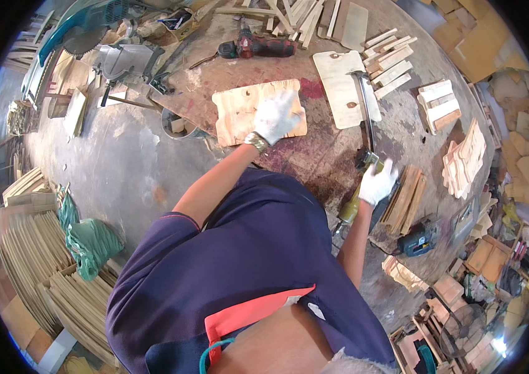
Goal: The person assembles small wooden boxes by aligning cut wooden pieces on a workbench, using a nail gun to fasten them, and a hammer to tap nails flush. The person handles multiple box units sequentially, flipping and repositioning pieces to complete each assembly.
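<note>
My left hand [277,118], in a white work glove, lies flat with fingers outstretched on a pale wooden panel [236,112] with wavy-cut edges. My right hand [378,184], gloved too, is beside an olive-green power tool [350,209] with a dark head. Its fingers look apart, and whether they press on the tool is hard to see. A hammer [367,115] with a long thin handle lies beyond that hand, across pale boards [337,81]. Just right of the hand are brown wooden strips [409,196].
A red-and-black drill [255,46] lies at the far side. Wood strips [392,59] and wavy-edged pieces [464,159] sit to the right, near a blue jigsaw [418,237]. At far left stands a saw with a round blade [82,40]; stacked slats [33,249] and a green bag [91,243] are nearer.
</note>
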A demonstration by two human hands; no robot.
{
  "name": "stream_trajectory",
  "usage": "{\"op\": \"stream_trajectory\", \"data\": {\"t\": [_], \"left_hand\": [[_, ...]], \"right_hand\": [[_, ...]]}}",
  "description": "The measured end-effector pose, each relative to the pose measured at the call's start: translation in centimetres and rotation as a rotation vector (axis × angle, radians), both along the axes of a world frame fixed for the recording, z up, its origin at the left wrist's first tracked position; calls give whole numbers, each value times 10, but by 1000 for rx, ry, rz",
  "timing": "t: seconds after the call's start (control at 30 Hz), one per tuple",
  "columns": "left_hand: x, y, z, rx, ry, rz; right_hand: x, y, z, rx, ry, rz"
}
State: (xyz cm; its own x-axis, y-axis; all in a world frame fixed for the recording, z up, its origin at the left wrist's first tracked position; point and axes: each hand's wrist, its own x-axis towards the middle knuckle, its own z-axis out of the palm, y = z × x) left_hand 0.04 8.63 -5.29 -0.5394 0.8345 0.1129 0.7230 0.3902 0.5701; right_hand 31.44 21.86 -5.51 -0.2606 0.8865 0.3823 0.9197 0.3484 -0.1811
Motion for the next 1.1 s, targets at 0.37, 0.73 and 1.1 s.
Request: {"op": "stream_trajectory", "data": {"t": [0.37, 0.73, 1.1], "left_hand": [[-79, -144, -108, -135, 77, 690], [-7, -108, -101, -17, -16, 677], [8, -3, -68, -211, 191, -38]], "right_hand": [[-90, 106, -72, -448, -285, 74], [-110, 39, -65, -1043, 1197, 210], [-87, -56, -25, -475, 452, 518]]}}
